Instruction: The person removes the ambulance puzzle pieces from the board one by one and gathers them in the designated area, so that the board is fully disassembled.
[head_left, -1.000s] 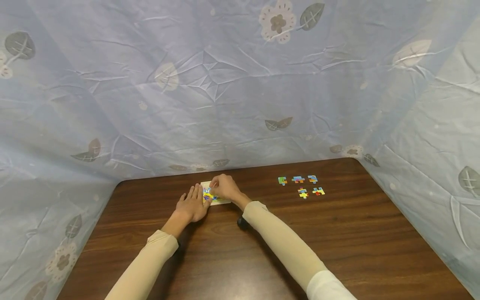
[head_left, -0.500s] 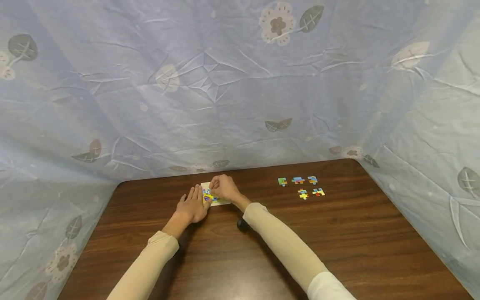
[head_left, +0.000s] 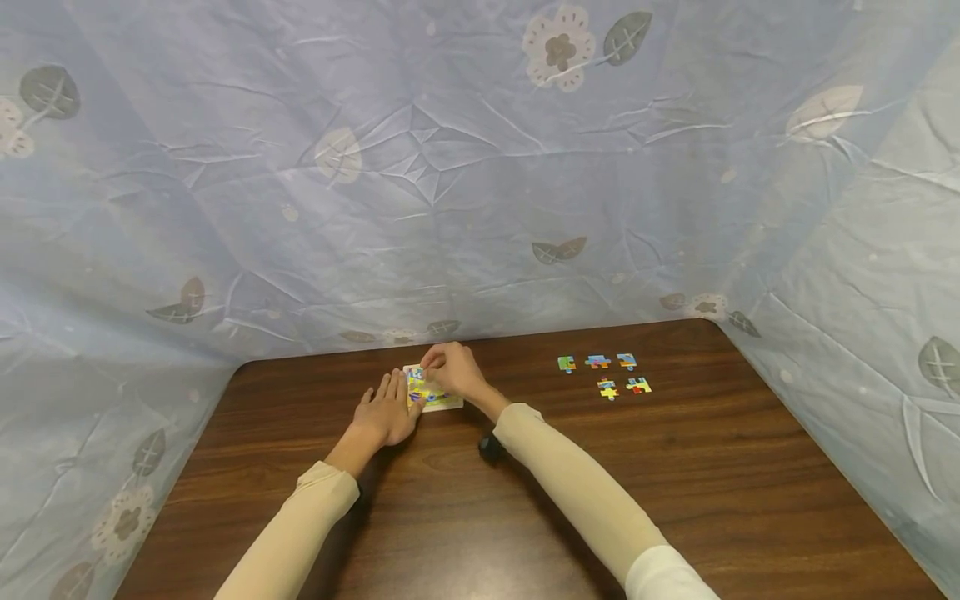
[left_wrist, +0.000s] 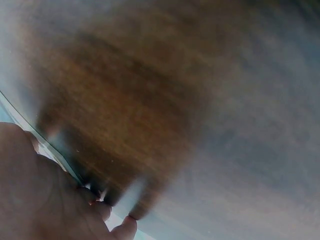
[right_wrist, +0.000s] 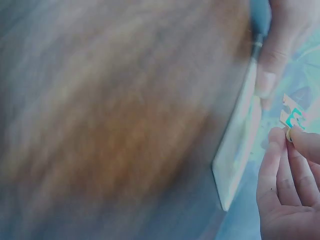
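Observation:
A small jigsaw board point(head_left: 452, 404) with a pale border and a bright yellow and blue picture lies near the table's far edge. My left hand point(head_left: 384, 412) rests flat across the board's left side, fingers straight. Over the board's upper right my right hand point(head_left: 455, 372) pinches a jigsaw piece point(right_wrist: 293, 116) between thumb and fingertips. The right wrist view shows that piece raised off the board, with teal marking on it. Part of the picture is hidden under both hands. In the left wrist view only the left palm and some fingertips show.
To the right, several loose jigsaw pieces point(head_left: 597, 362) lie in two rows on the brown wooden table point(head_left: 480, 517). A patterned grey-blue cloth point(head_left: 480, 208) hangs behind and at both sides. A small black object point(head_left: 491, 448) sits by the right wrist.
My right hand has risen slightly, away from the board, uncovering more of the picture. The left hand stays in place, and the loose pieces on the right have not moved.

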